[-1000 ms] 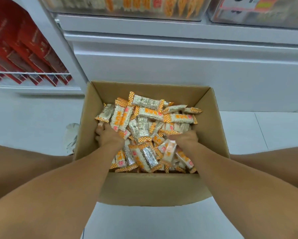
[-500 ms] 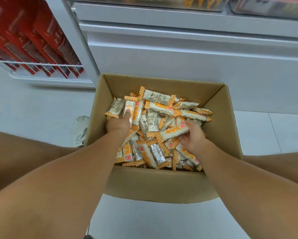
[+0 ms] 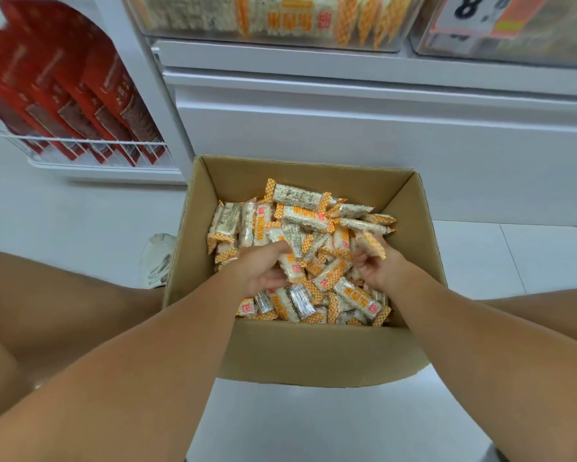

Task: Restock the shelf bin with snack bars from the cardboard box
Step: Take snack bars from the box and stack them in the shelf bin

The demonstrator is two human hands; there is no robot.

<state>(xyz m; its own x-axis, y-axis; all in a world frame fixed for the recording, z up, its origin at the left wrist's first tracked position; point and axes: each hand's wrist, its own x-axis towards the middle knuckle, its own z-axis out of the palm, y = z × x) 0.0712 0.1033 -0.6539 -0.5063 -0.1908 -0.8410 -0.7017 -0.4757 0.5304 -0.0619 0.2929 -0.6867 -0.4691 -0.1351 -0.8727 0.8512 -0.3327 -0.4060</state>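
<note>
Both hands have drawn together: left grip clamps glossy checkered snack bars; right grip clamps more at three o'clock, inside the cardboard box.

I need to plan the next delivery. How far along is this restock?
Done: the clear shelf bin above already shows snack bars behind its front. In hand: both the left hand and the right hand are gathering snack bars inside the cardboard box. Left: the box holds a large pile, so many more loads look likely.
</note>
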